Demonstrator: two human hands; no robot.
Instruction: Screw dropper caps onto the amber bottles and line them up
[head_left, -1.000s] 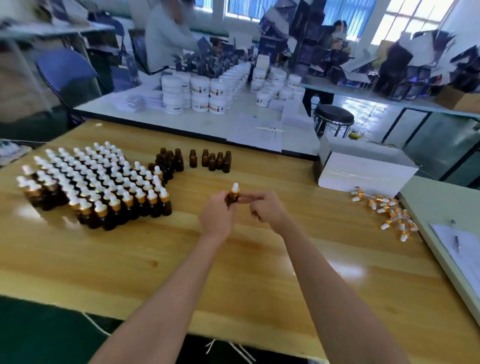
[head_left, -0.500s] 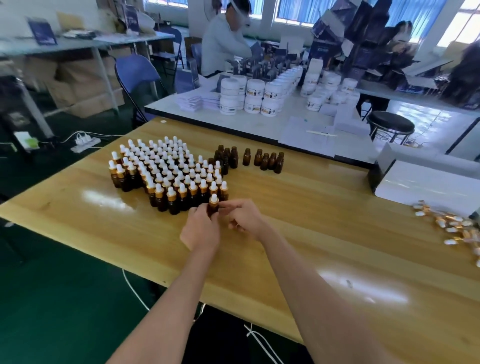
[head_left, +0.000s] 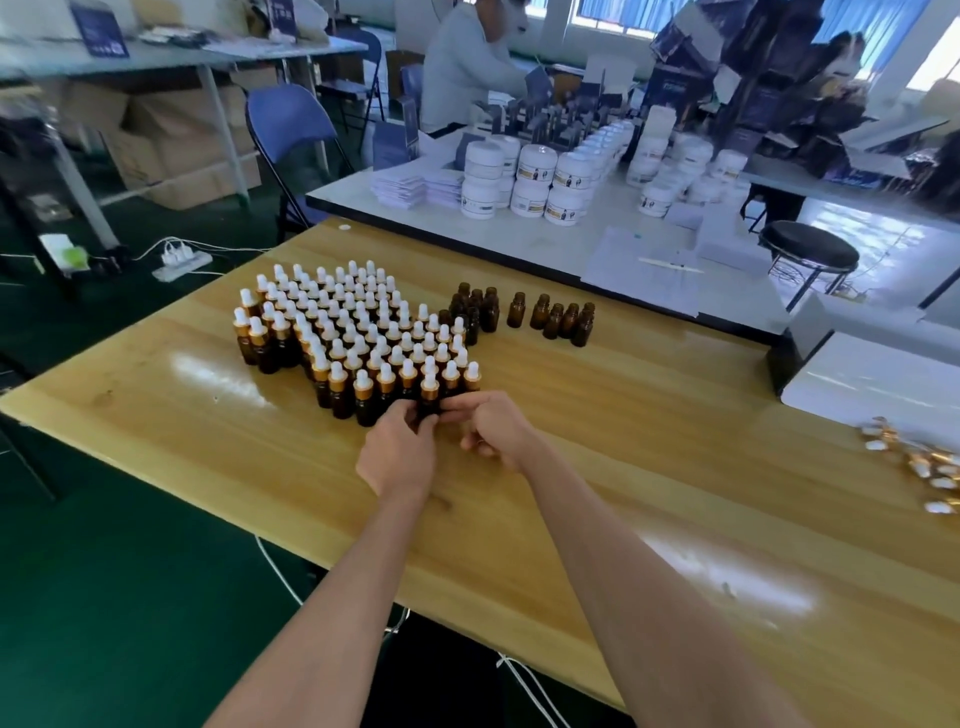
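Head view shows both hands meeting on one capped bottle. The left hand curls its fingers round the dark glass from the left, and the right hand pinches it from the right with thumb and forefinger, its other fingers folded. The bottle is upright, its base hidden behind the fingers, on the near edge of the block of capped bottles that spreads just beyond the fingertips on the wooden table. Farther past the fingers, to their right, stand the uncapped amber bottles. Loose dropper caps lie well to the right of the right hand's fingers.
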